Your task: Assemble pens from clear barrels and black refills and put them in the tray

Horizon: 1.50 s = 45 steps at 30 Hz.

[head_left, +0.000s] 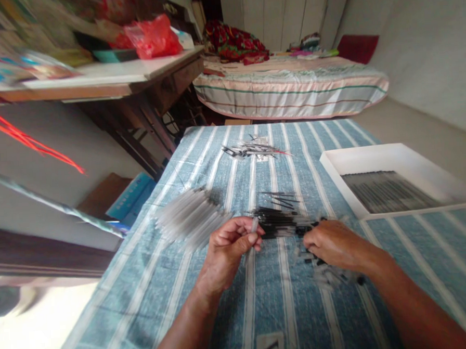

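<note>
Between the thumb and fingers of my left hand (pixel 236 239) is a translucent pen barrel (pixel 254 225), held tilted upward. My right hand (pixel 330 242) has its fingers pinched together at a scatter of small black and clear plastic pieces (pixel 328 276); what is in the pinch is hidden. A bundle of black pen refills (pixel 274 222) lies between the hands, several loose ones just beyond it. Left of my left hand rests a pile of translucent pen barrels (pixel 190 216), a little blurred.
A white open box (pixel 381 161) at right holds a row of dark-cored pens (pixel 390 191). Farther back on the striped tablecloth (pixel 220 300) is a heap of thin sticks (pixel 251 150). A desk with a red plastic bag (pixel 155 38) stands at left, a bed (pixel 291 85) behind.
</note>
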### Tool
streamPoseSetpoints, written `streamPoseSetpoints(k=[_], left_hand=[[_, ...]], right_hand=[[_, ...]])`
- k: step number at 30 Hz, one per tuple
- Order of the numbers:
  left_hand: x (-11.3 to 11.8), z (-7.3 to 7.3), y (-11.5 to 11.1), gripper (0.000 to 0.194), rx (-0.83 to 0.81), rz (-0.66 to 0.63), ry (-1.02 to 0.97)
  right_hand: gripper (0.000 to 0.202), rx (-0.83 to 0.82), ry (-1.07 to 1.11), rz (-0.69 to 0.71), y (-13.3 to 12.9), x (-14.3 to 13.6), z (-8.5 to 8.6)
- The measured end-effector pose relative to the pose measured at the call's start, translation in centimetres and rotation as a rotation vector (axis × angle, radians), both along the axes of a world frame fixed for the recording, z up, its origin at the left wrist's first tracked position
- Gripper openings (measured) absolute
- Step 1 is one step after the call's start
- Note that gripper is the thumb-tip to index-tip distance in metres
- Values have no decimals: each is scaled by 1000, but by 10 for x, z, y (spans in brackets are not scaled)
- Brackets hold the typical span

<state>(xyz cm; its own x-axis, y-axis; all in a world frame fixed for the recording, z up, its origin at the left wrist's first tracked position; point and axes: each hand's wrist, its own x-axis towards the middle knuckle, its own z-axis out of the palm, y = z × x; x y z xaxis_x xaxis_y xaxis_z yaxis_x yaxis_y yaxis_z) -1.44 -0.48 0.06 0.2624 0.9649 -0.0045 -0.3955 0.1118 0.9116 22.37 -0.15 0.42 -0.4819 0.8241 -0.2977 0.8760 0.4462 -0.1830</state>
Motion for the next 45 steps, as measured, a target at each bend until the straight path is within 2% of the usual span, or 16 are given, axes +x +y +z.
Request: streamPoseSetpoints(k=[4, 8, 11, 17, 21, 26, 34, 37, 43, 45], left_hand=[[0, -2, -1, 11, -8, -44, 17], [0, -3, -1, 11, -20, -74, 58], [0, -2, -3, 12, -34, -106, 97], [1, -2, -8, 13, -77, -201, 180], [2, -1, -10, 12, -101, -265, 226], [4, 1, -10, 11, -102, -307, 217], [5, 1, -11, 11, -102, -333, 212], [5, 1, -11, 12, -97, -333, 219], [5, -2, -11, 13, -91, -334, 228], [4, -2, -11, 13, -87, -340, 233]], right_hand=[[23, 11, -123, 31, -2, -5, -6], [20, 8, -108, 29, -3, -8, -4], [16, -13, 95, -27, -3, -6, -1], [5, -101, 775, -146, -4, -4, -4], [1, -133, 999, -187, -9, -10, -6], [6, -212, 1146, -211, -10, -17, -6], [17, -267, 1282, -211, -10, -16, -18], [19, -302, 1336, -256, -11, -19, -16], [15, -159, 1381, -248, -8, -25, -10], [14, -186, 1435, -307, -8, -26, -13]])
